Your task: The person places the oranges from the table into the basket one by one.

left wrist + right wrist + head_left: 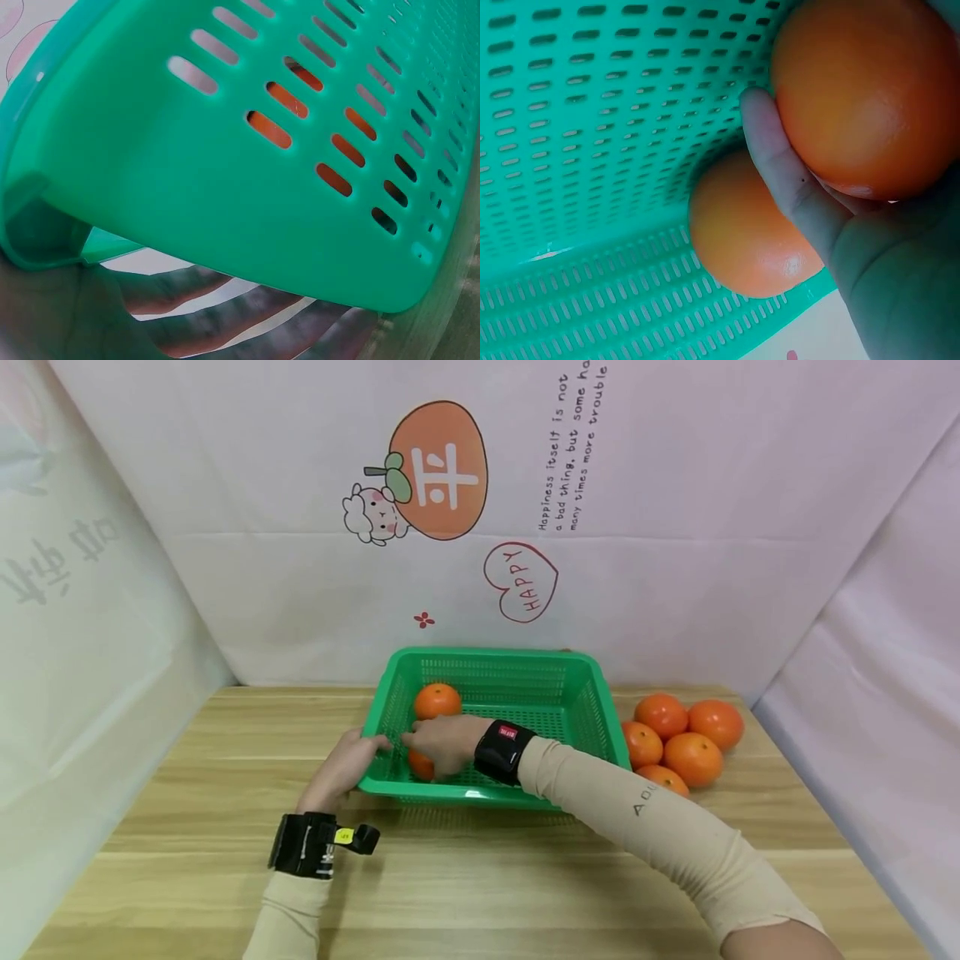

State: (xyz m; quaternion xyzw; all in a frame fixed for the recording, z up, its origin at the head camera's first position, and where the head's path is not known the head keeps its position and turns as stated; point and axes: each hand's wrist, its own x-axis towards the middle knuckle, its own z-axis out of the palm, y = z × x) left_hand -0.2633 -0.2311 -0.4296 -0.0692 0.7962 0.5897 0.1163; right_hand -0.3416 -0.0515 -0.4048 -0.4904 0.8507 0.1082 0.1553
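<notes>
My right hand [447, 742] reaches into the green plastic basket [495, 792] and holds an orange [866, 97], with the thumb along its side. In the head view that orange shows only partly below the hand. A second orange [437, 700] lies in the basket just behind it, against the left side. My left hand [351, 764] holds the basket's left rim, thumb over the edge. The left wrist view shows its fingers [225, 315] outside the slotted wall, partly hidden by it.
Several more oranges [693, 759] lie grouped on the wooden table [480, 877], right of the basket. White printed cloth [300, 593] hangs behind the table and along both sides. My right forearm crosses the basket's front right rim.
</notes>
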